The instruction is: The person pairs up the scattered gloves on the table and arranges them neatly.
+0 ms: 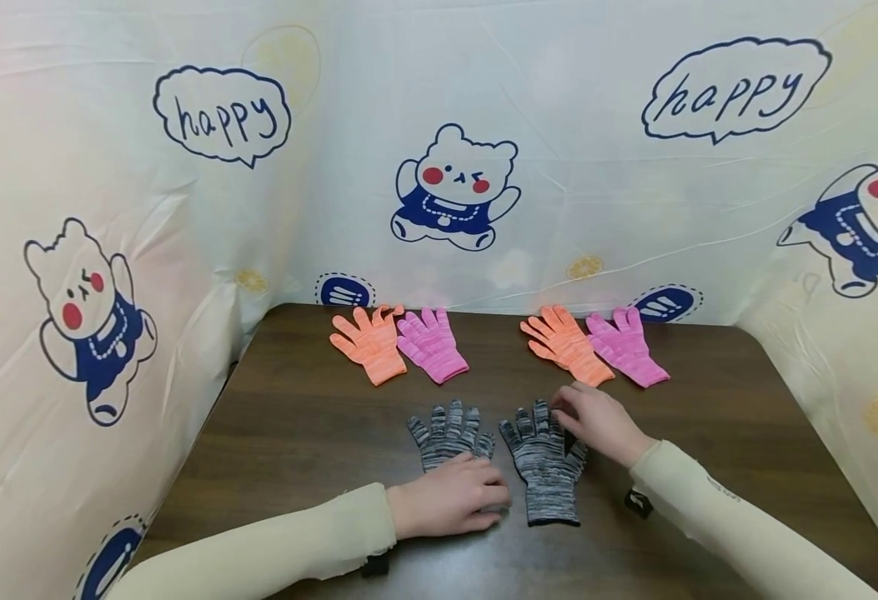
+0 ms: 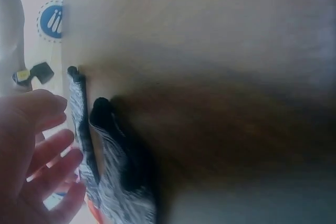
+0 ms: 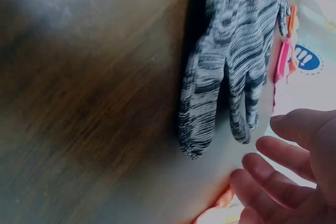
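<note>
Long cream sleeves cover both arms, the left sleeve (image 1: 273, 542) and the right sleeve (image 1: 746, 521) plain, smooth and lightly creased, each ending in a straight cuff at the wrist, with the left hand (image 1: 454, 497) and right hand (image 1: 604, 425) bare beyond. A faint grey marking (image 1: 724, 489), too small to read, runs along the right forearm. Beneath the left cuff sits a small black block (image 1: 374, 566); beneath the right, a black piece (image 1: 639, 502) with a pale mark.
</note>
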Tool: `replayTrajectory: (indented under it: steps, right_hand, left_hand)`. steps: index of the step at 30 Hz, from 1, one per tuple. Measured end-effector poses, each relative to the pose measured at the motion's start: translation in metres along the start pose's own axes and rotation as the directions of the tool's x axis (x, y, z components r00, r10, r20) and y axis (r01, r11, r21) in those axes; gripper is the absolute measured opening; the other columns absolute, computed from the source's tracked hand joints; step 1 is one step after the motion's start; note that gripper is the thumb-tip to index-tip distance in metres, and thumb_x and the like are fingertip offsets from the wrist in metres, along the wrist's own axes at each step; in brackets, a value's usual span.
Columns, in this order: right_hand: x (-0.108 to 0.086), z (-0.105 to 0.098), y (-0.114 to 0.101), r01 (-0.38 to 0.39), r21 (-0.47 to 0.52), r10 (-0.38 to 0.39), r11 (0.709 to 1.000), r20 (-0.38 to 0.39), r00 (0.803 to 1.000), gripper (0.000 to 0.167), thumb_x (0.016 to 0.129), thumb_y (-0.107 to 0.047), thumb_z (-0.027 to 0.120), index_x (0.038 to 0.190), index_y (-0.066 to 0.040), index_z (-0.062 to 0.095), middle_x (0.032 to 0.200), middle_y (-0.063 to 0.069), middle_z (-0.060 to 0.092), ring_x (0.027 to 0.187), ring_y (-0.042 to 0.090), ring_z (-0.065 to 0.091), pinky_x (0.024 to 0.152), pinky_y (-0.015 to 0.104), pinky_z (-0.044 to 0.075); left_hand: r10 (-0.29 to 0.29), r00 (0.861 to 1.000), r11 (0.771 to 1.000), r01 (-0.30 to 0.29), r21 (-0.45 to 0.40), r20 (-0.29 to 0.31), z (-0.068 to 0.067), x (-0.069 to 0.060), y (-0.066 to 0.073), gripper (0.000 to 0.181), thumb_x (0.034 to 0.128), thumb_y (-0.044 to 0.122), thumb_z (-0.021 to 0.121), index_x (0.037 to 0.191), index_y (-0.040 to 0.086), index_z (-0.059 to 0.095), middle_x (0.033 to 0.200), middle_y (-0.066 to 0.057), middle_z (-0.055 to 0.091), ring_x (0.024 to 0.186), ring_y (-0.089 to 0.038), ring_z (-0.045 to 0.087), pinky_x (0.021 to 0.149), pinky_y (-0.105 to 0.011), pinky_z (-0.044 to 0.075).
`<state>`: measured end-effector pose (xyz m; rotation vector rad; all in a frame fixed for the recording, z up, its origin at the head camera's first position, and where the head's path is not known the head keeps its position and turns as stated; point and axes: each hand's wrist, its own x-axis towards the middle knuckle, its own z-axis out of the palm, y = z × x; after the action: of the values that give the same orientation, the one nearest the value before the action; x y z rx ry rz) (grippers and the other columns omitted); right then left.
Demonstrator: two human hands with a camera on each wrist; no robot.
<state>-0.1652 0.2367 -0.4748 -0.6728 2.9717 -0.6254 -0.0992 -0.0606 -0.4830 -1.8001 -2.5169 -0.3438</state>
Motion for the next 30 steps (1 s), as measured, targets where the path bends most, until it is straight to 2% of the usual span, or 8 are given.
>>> replayTrajectory:
  steps: [4, 8, 15, 20, 30]
  right_hand:
    - [0.006, 0.001, 0.004, 0.01, 0.018, -0.01, 1.0, 0.017, 1.0, 0.014, 0.094, -0.013, 0.076, 0.107, -0.008, 0.073, 0.097, 0.004, 0.066, 0.087, 0.018, 0.063, 0.083, 0.044, 0.058]
    - [0.012, 0.002, 0.006, 0.018, 0.049, -0.019, 0.999, 0.038, 0.999, 0.013, 0.096, -0.013, 0.074, 0.106, -0.006, 0.073, 0.096, 0.004, 0.066, 0.087, 0.018, 0.063, 0.082, 0.044, 0.058]
    - [0.021, 0.005, 0.01, -0.075, 0.086, 0.066, 0.994, 0.102, 0.993, 0.012, 0.097, -0.015, 0.074, 0.105, -0.006, 0.073, 0.092, 0.003, 0.067, 0.081, 0.016, 0.061, 0.079, 0.041, 0.058]
    - [0.025, 0.008, 0.011, -0.075, 0.088, 0.063, 0.993, 0.135, 0.989, 0.009, 0.097, -0.016, 0.074, 0.1, -0.008, 0.073, 0.087, 0.0, 0.065, 0.077, 0.014, 0.058, 0.075, 0.036, 0.057]
    - [0.026, 0.01, 0.01, -0.076, 0.114, 0.058, 0.991, 0.152, 0.987, 0.006, 0.095, -0.012, 0.075, 0.093, -0.011, 0.07, 0.083, -0.001, 0.062, 0.074, 0.013, 0.055, 0.07, 0.033, 0.054]
  left_hand:
    - [-0.02, 1.0, 0.998, 0.02, 0.066, 0.001, -0.001, 0.015, 0.003, 0.019, 0.1025, 0.037, 0.067, 0.116, 0.026, 0.073, 0.112, 0.01, 0.067, 0.105, -0.008, 0.06, 0.084, -0.026, 0.042]
    - [-0.017, 1.0, 0.994, 0.015, 0.112, 0.022, 0.0, 0.03, 0.009, 0.018, 0.1023, 0.038, 0.066, 0.113, 0.026, 0.072, 0.111, 0.01, 0.068, 0.104, -0.007, 0.061, 0.081, -0.024, 0.04]
    - [-0.008, 0.999, 0.98, 0.002, 0.197, 0.032, 0.009, 0.052, 0.021, 0.024, 0.1017, 0.049, 0.063, 0.112, 0.028, 0.072, 0.106, 0.012, 0.067, 0.101, -0.006, 0.061, 0.078, -0.024, 0.039]
    - [-0.019, 0.999, 0.971, 0.008, 0.238, 0.045, 0.014, 0.057, 0.024, 0.026, 0.1006, 0.052, 0.063, 0.112, 0.031, 0.073, 0.104, 0.014, 0.067, 0.099, -0.006, 0.061, 0.077, -0.025, 0.041]
    - [-0.013, 0.997, 0.975, -0.005, 0.222, 0.079, 0.014, 0.056, 0.025, 0.023, 0.0982, 0.05, 0.068, 0.109, 0.031, 0.072, 0.103, 0.014, 0.066, 0.097, -0.005, 0.06, 0.076, -0.025, 0.039]
